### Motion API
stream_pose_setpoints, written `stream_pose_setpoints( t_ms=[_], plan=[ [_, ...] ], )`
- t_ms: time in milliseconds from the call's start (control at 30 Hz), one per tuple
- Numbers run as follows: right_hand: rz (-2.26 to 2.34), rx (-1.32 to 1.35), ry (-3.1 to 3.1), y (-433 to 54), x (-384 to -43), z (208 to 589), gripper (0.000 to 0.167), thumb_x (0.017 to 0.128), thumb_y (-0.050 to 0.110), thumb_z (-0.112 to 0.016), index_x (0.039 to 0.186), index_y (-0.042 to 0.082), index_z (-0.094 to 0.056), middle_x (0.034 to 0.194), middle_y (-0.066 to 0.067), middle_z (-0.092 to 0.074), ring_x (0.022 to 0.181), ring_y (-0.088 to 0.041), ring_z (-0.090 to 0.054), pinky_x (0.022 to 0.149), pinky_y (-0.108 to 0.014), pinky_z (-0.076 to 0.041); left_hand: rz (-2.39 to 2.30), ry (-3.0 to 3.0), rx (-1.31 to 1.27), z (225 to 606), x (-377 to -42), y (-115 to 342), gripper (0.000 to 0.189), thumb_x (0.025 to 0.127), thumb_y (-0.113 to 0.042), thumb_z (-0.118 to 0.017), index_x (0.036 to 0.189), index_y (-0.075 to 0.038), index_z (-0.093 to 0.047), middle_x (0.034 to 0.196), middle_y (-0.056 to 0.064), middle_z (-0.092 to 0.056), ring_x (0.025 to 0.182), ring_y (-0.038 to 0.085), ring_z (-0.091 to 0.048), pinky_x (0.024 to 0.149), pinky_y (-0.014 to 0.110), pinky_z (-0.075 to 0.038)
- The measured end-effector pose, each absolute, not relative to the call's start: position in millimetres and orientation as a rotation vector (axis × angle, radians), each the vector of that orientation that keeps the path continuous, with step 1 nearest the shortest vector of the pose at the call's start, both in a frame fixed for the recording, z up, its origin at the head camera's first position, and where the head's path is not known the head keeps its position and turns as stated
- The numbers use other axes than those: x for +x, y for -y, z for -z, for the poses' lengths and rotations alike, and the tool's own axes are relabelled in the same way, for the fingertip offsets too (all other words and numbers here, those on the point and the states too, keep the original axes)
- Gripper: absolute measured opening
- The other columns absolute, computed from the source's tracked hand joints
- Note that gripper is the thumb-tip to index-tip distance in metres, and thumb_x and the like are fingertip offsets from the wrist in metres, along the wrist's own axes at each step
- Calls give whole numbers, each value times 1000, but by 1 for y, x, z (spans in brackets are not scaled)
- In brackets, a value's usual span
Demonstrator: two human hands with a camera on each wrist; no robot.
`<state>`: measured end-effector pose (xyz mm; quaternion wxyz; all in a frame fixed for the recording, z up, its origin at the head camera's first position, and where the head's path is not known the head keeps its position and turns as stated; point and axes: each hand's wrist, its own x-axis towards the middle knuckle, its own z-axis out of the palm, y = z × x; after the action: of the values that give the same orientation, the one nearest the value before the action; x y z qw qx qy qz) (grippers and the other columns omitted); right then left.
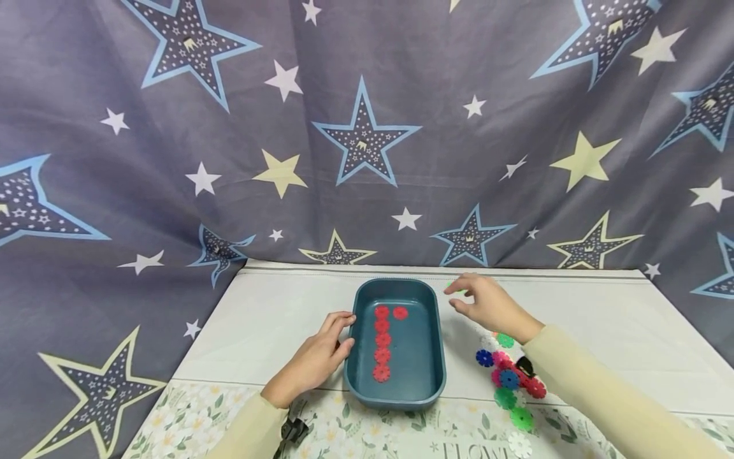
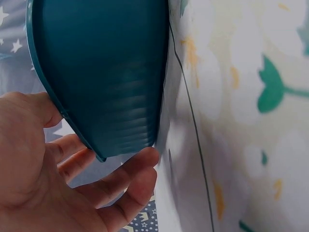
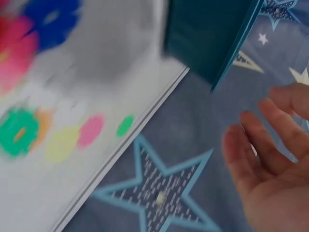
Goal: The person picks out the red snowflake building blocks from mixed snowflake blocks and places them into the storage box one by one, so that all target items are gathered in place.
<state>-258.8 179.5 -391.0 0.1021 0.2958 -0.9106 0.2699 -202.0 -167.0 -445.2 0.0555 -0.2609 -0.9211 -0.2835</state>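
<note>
A dark teal rectangular tub (image 1: 421,382) stands lengthwise before me. Inside it, several red flower-shaped plastic discs (image 1: 382,340) form a column, and a single red disc (image 1: 400,313) lies to the right of the column's far end. My left hand (image 1: 315,357) touches the tub's left rim with thumb and fingertips; the left wrist view shows its fingers loosely bent beside the outer wall. Beyond the tub's right side, my right hand (image 1: 493,307) hovers with spread, slightly bent fingers and nothing between them. A green disc (image 1: 457,287) is partly hidden by those fingers.
Loose flower discs in several colours, among them a blue disc (image 1: 484,357) and a green disc (image 1: 522,418), lie right of the tub, partly under the right forearm. A star-patterned curtain (image 1: 367,210) hangs behind the table (image 1: 275,306).
</note>
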Motion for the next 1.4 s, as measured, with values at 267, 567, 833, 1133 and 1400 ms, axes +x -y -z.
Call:
stream_pose_setpoints(
  t_ms=[267, 567, 833, 1133, 1400],
  plan=[
    [-722, 854, 2882, -240, -228, 399, 21, 80, 4, -74, 101, 6, -71, 98, -6, -65, 91, -28, -61, 73, -42, -51, 867, 2801, -792, 445, -202, 168, 41, 100, -21, -51, 139, -10, -44, 142, 0, -36, 72, -1, -53, 63, 25, -45],
    [-746, 1009, 2959, -279, -199, 418, 30, 76, -8, -70, 99, 11, -71, 96, 3, -63, 90, -24, -62, 70, -38, -52, 857, 2811, -791, 446, -200, 169, 41, 100, -22, -51, 139, -10, -43, 142, 0, -36, 71, -1, -52, 62, 25, -45],
    [-879, 1048, 2958, -278, -192, 434, 25, 83, -5, -66, 100, 12, -72, 90, 7, -59, 77, -8, -57, 64, -29, -50, 864, 2800, -802, 446, -201, 169, 41, 100, -21, -51, 139, -10, -44, 142, 0, -36, 70, 0, -51, 61, 25, -44],
    [-844, 1009, 2931, -279, -191, 445, 22, 86, -2, -64, 106, 3, -72, 89, 6, -55, 67, -3, -44, 57, -23, -40, 857, 2789, -806, 448, -202, 168, 41, 99, -21, -51, 139, -11, -44, 142, 0, -36, 70, -1, -52, 63, 25, -45],
    [-700, 717, 2970, -282, -192, 451, 16, 80, 15, -76, 94, 10, -75, 91, 8, -60, 83, -16, -60, 69, -33, -49, 848, 2797, -808, 447, -201, 168, 41, 100, -21, -51, 139, -10, -44, 142, 1, -35, 69, 0, -51, 61, 25, -44]
  ],
)
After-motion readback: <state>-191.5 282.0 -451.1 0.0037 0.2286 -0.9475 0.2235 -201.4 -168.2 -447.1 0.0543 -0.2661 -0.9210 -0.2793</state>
